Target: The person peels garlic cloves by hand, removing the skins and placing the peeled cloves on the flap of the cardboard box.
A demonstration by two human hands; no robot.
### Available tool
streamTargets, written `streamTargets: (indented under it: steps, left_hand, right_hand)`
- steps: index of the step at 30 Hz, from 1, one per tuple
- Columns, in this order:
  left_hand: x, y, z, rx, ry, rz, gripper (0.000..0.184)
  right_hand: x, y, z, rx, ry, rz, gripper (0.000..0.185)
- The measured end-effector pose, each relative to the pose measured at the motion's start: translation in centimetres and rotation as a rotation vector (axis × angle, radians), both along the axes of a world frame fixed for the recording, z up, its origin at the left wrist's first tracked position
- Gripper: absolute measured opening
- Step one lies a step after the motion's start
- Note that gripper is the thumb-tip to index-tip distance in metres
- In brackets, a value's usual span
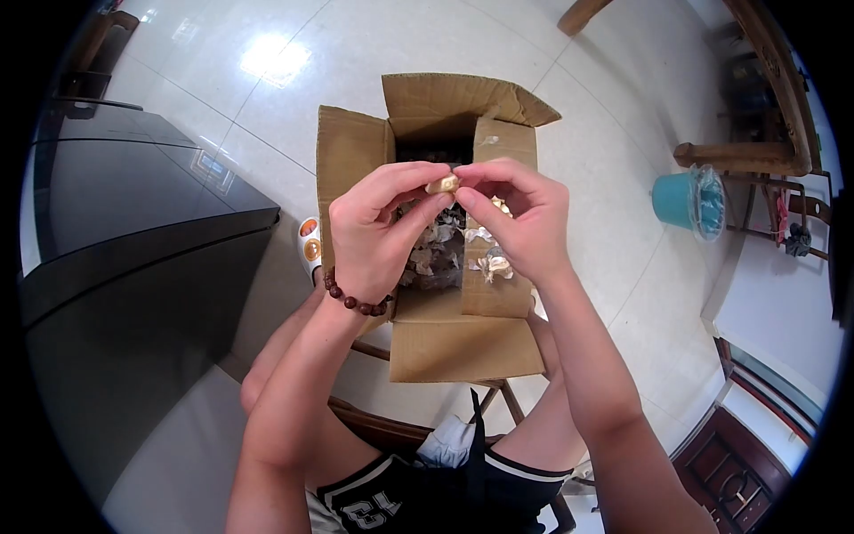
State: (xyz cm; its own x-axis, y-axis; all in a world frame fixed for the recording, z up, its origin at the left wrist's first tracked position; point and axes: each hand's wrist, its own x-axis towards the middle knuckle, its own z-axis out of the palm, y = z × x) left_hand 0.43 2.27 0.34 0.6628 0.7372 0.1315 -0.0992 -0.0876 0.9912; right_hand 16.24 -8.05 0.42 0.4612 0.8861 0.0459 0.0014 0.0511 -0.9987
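My left hand (365, 218), with a dark beaded bracelet at its wrist, pinches a small cream-coloured lump (444, 184) between thumb and fingertips. From the other side, the thumb and fingers of my right hand (525, 214) close on the same lump. Its exact kind is too small to tell, and the fingertips hide part of it. Both hands are above an open cardboard box (467, 351). Pale, papery scraps (431, 258) lie inside with darker bits among them. More pale, crumpled pieces (492, 264) rest on the right flap, partly behind my right hand.
To the left stands a dark, glossy cabinet-like block (142, 240). A teal bin (673, 200) with a clear liner is on the tiled floor (605, 125) at right, near wooden furniture (738, 158). A shoe (310, 245) shows beside the box's left side.
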Motion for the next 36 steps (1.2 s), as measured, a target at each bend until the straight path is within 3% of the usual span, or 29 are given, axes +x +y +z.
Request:
streamTargets:
  steps: [15,18,20,23,36]
  left_hand:
    - [0.3,0.2,0.2,0.372,0.105,0.06,0.023]
    - [0.1,0.1,0.1,0.336,0.131,-0.017,0.03]
    - [0.1,0.0,0.5,-0.077,0.098,-0.064,0.027]
    - [0.2,-0.1,0.7,-0.231,-0.006,-0.132,0.026]
    - [-0.1,0.5,0.6,-0.325,-0.001,-0.24,0.026]
  right_hand:
    - [-0.2,-0.2,0.4,-0.132,-0.04,-0.074,0.009]
    - [0.2,-0.3,0.9,-0.146,-0.036,-0.067,0.011]
    - [0.6,-0.2,1.1,-0.118,-0.03,-0.038,0.014]
    - [0.9,-0.1,1.1,0.08,-0.197,0.0,0.014]
    - [1.1,-0.7,2.5,0.075,-0.286,0.035,0.019]
